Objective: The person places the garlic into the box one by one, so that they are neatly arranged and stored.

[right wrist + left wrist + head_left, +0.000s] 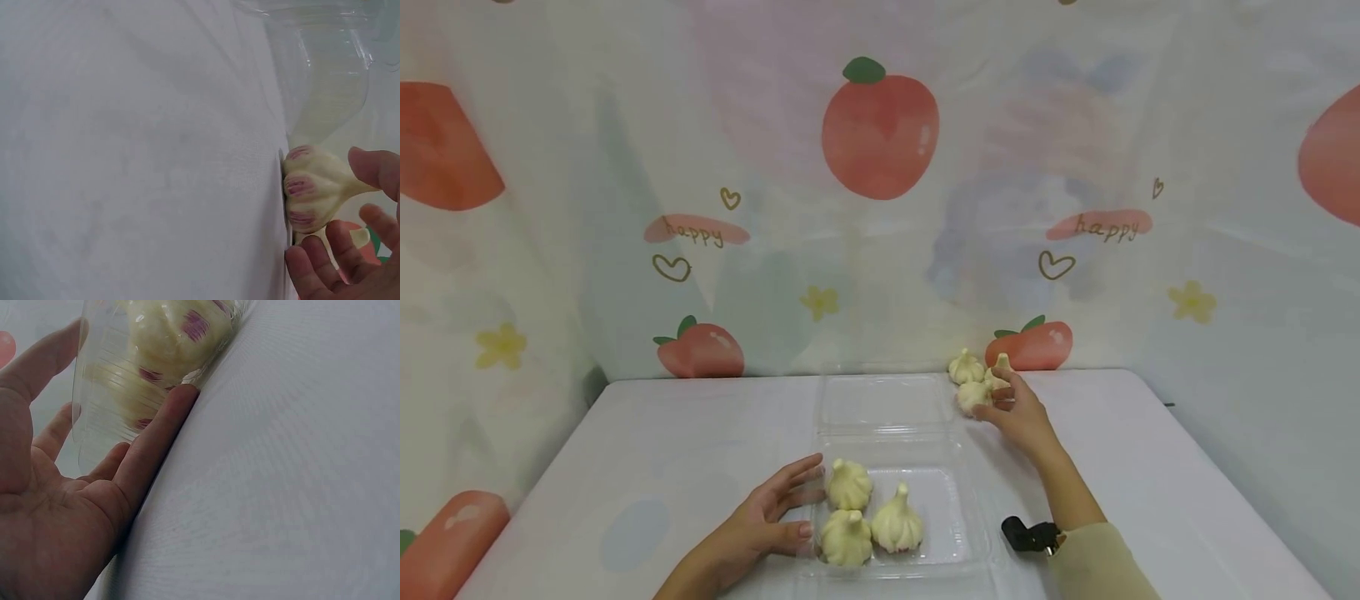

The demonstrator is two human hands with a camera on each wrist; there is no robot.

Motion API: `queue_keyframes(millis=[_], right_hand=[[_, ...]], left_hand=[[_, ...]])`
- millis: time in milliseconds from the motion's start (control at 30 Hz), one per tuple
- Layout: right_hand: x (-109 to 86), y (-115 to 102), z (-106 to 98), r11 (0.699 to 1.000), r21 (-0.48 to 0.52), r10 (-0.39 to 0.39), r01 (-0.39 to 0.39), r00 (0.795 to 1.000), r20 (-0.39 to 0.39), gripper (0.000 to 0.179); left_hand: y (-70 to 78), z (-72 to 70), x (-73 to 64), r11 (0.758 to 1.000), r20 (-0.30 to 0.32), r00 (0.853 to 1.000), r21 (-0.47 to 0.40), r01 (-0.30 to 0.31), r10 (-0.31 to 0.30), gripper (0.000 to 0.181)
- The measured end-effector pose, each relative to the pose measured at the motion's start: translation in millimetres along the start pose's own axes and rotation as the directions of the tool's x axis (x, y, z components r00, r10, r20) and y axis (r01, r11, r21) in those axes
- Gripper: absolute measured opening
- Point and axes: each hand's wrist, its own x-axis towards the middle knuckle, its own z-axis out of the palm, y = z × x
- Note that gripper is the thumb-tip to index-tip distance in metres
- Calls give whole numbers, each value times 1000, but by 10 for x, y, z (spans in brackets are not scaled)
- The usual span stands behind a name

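Observation:
A clear plastic clamshell box [943, 508] lies opened on the table, its lid [883, 402] laid back toward the wall. Inside sit three garlic bulbs: a rear one [848, 485], a front one [846, 537] and a right one [898, 523]. My left hand [763, 517] rests against the box's left side, thumb and fingers spread; in the left wrist view its fingers [159, 434] touch the clear wall. At the back right, my right hand [1021, 417] reaches around a garlic bulb [312, 190] on the table, thumb and fingers apart around it. Its fingers partly cover another bulb [1002, 367].
A third loose bulb [966, 366] stands behind, close to the lid's right edge. The white table [700, 433] meets a fruit-printed cloth wall [880, 275] at the back. A black object [1026, 535] is by the right wrist.

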Motion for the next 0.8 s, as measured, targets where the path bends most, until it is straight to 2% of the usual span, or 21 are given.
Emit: queue_keyframes(millis=[167,400,633,800], right_hand=[[6,52,32,998,-60,-13,14,1000,21,64],[-66,57,51,1000,-7,2,-1,1000,31,45],[-157,-5,-31,999,7,-48,48,999,12,50],[-213,-66,-94,996,-14,-94,94,996,-5,46]], left_hand=[[10,3,5,1000,5,1000,-1,5,-5,77],[18,22,14,1000,3,1000,-2,12,-12,76],[33,25,9,1000,-4,1000,0,12,-12,76],[26,21,10,1000,-14,1000,-1,17,-17,76]])
